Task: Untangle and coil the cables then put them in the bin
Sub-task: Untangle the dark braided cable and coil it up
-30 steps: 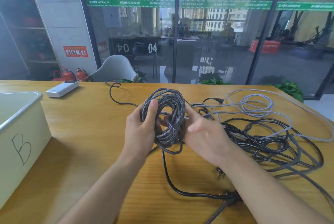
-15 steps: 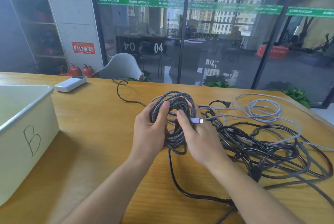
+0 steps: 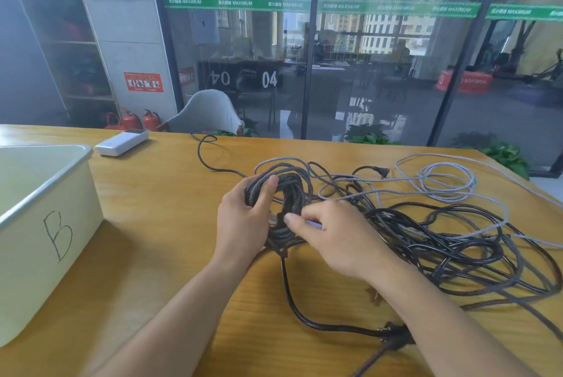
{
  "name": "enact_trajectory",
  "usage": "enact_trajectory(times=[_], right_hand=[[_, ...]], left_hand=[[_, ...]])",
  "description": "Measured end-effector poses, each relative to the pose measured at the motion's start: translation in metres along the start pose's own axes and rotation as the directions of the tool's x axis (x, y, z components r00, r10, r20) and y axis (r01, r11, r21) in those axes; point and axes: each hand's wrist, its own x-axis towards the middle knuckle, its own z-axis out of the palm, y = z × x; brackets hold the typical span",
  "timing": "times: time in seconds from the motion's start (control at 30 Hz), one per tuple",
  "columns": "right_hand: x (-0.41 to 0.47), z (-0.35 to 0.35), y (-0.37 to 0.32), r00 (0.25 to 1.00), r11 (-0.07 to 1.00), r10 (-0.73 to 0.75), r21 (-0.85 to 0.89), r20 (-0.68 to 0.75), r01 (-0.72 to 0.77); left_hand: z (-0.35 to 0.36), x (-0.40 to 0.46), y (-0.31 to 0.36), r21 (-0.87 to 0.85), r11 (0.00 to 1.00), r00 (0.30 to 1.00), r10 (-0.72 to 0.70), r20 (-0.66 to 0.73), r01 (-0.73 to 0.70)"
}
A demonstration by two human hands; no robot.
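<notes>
Head view, nearest first: a black power cord (image 3: 292, 300) runs from the plug near the right forearm up under the braided coil (image 3: 283, 194), and it could ride along if the bundle is lifted, dragging the tangle (image 3: 451, 248) behind it. The left hand (image 3: 243, 224) grasps the coil's left side, thumb laid over the strands. The right hand (image 3: 332, 233) pinches what looks like the coil's loose silvery end against the lower windings; the frame is blurred there, so how the fingers lie is uncertain. If that end is not tucked firmly, the loops would likely spring apart on the way to the bin (image 3: 45, 224), which stands well apart at the left. The coil is a thick grey-black woven bundle held just above the worktop (image 3: 158, 224). Farther right, pale grey cable (image 3: 447, 181) loops beyond the black tangle, still uncoiled.
</notes>
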Motion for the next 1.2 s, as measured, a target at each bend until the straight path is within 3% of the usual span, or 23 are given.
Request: enact_trajectory(times=[0.1, 0.2, 0.27, 0.43, 0.8, 0.9, 1.07, 1.2], right_hand=[[-0.003, 0.002, -0.004, 0.987, 0.954, 0.023, 0.292, 0.157, -0.069], [-0.006, 0.002, -0.011, 0.993, 0.805, 0.039, 0.585, 0.112, -0.098], [-0.008, -0.004, -0.016, 0.994, 0.716, 0.055, 0.691, 0.091, -0.103], [-0.016, -0.024, -0.029, 0.996, 0.653, 0.047, 0.752, 0.073, -0.086], [-0.019, -0.034, -0.027, 0.996, 0.72, -0.038, 0.694, 0.075, -0.024], [-0.009, -0.03, -0.012, 0.996, 0.69, 0.043, 0.719, 0.072, -0.082], [0.005, -0.014, 0.007, 0.949, 0.359, 0.285, 0.903, 0.136, -0.237], [0.01, 0.004, 0.009, 0.898, 0.084, 0.363, 0.951, 0.249, -0.297]], left_hand=[[-0.006, 0.005, -0.001, 0.047, 0.999, 1.0, -0.009, -0.014, 0.009], [-0.015, 0.013, -0.001, 0.034, 0.999, 1.0, 0.011, -0.022, -0.01], [-0.018, 0.016, -0.001, 0.049, 0.999, 1.0, 0.02, -0.018, -0.019], [-0.019, 0.022, 0.003, -0.074, 0.995, 0.997, -0.072, -0.023, 0.07], [-0.028, 0.026, 0.008, -0.198, 0.974, 0.991, -0.122, -0.06, 0.108], [-0.034, 0.026, 0.004, -0.259, 0.954, 0.982, -0.177, -0.071, 0.153], [-0.026, 0.018, 0.006, -0.396, 0.904, 0.979, -0.197, -0.051, 0.162], [-0.015, 0.012, 0.006, -0.426, 0.896, 0.99, -0.138, 0.006, 0.127]])
